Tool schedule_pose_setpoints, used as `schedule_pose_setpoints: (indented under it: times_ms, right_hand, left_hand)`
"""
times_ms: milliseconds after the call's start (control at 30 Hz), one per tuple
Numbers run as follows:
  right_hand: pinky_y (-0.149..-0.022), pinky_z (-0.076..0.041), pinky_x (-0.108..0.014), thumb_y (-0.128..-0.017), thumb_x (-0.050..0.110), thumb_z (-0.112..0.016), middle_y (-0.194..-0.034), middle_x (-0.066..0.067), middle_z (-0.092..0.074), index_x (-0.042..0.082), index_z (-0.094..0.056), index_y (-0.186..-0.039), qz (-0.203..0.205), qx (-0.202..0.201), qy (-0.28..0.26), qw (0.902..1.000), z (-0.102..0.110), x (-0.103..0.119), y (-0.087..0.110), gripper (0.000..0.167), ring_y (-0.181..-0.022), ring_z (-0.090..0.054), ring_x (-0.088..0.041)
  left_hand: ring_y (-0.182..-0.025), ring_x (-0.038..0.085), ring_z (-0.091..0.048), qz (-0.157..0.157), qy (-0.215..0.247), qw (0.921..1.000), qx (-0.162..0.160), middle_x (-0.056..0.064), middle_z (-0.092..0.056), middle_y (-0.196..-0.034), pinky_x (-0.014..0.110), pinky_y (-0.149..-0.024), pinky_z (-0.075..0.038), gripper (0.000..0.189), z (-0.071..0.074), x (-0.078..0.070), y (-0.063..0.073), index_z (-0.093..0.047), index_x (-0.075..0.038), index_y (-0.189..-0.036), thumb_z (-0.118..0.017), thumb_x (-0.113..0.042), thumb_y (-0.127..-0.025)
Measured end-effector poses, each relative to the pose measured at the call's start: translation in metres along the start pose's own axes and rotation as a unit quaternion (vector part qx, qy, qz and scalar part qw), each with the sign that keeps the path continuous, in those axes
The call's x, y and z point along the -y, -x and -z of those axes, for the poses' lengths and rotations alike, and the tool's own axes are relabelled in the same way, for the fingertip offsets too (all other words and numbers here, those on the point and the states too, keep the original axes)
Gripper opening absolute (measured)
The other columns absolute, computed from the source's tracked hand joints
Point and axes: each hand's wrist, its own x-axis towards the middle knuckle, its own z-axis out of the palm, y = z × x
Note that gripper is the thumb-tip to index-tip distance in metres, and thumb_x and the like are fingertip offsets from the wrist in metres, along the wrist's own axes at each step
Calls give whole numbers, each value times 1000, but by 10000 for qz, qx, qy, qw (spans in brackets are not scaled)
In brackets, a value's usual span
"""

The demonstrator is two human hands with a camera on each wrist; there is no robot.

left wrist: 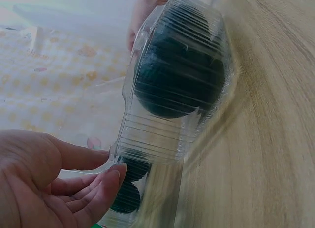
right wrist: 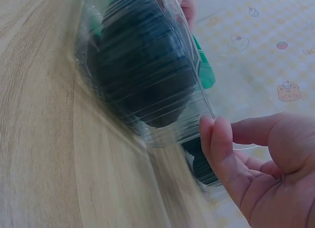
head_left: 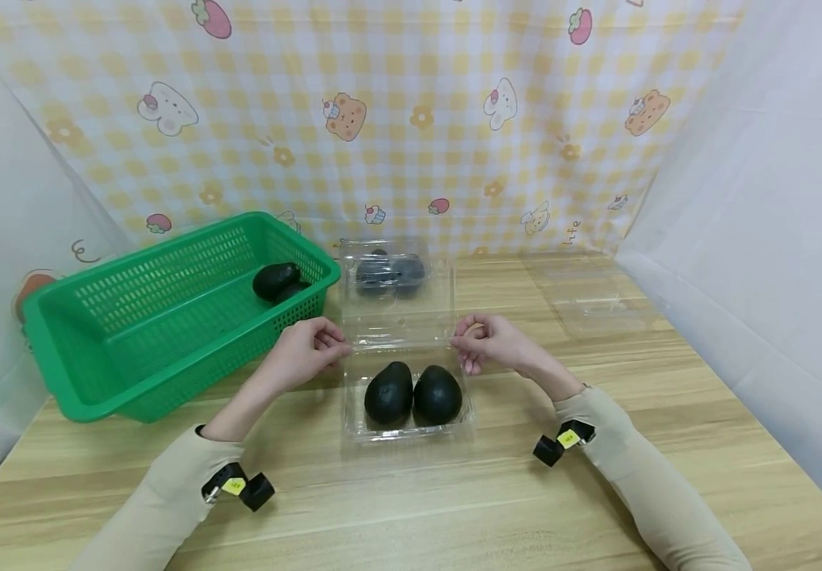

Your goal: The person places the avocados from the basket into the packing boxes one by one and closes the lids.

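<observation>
An opened clear plastic clamshell box (head_left: 411,435) sits mid-table, its lid (head_left: 400,329) raised at the back. Two dark avocados (head_left: 389,394) lie side by side in its base. At the back left corner, near the hinge, my left hand (head_left: 309,349) pinches the plastic edge between thumb and fingers. My right hand (head_left: 493,345) pinches the matching edge on the right. Both wrist views show the ribbed box wall with a dark avocado (left wrist: 179,70) behind it, and fingertips (right wrist: 221,132) at the rim.
A green basket (head_left: 168,373) stands on the left with avocados (head_left: 275,281) at its right end. Behind the lid, a second clear box (head_left: 382,247) contains dark avocados. Clear plastic packaging (head_left: 589,293) lies at the back right. A checked curtain (head_left: 418,151) hangs behind the table.
</observation>
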Motion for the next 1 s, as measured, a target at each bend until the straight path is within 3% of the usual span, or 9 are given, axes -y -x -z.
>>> schedule_pose_setpoints:
  times_ms: [333,567,767,1000]
  right_hand:
    - [-57,-56,-28,-100,2,-60,-75,-13,-66,-5,-46,-120,275,-320,3,9991,-3,-2,-1,25,-59,-64,-17]
    - [-59,-56,-28,-100,-2,-59,-80,-14,-66,-4,-44,-123,526,-425,-176,9976,-4,-4,-2,27,-62,-65,-17]
    - [-61,-57,-29,-99,-4,-58,-81,-16,-66,-2,-42,-121,708,-419,-330,9961,-4,-6,-3,28,-65,-65,-18]
    - [-63,-56,-30,-97,-6,-59,-88,-28,-66,-3,-44,-117,889,-542,-223,9943,-5,-10,-6,25,-68,-65,-19]
  left_hand:
    - [-78,29,-71,3,212,9996,-176,14,-69,-92,40,-72,-59,25,-1,3,0,-61,7,-109,-71,-12,-95]
    - [-79,30,-70,-51,217,9988,-429,15,-68,-93,30,-67,-57,27,0,4,-2,-61,6,-110,-74,-11,-93]
    - [-78,26,-69,-121,159,9979,-618,15,-68,-93,28,-68,-54,26,0,6,-3,-61,5,-109,-75,-9,-92]
    - [-81,25,-67,-213,81,9959,-870,15,-68,-94,23,-68,-52,22,-1,7,-3,-63,4,-105,-75,-6,-90]
